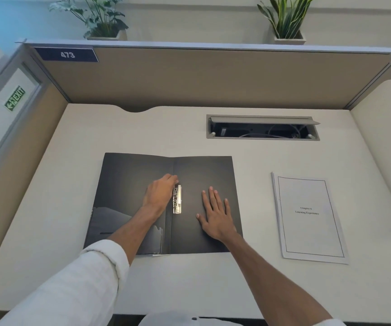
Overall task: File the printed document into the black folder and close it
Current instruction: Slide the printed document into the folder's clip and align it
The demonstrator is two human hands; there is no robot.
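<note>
The black folder (128,184) lies spread open and flat in the middle of the desk, with a silver spring clip (177,200) along its spine. My left hand (160,192) rests on the inside left cover, its fingers curled against the top of the clip. My right hand (215,214) lies flat, fingers apart, on the inside right cover. The printed document (307,218), a stack of white pages with a framed title page, lies by itself on the desk to the right of the folder, touched by neither hand.
A white desk (213,278) is enclosed by tan cubicle panels (201,81) at the back and left. An open cable tray (262,128) is sunk into the desk behind the folder. Two potted plants (102,22) stand beyond the back panel.
</note>
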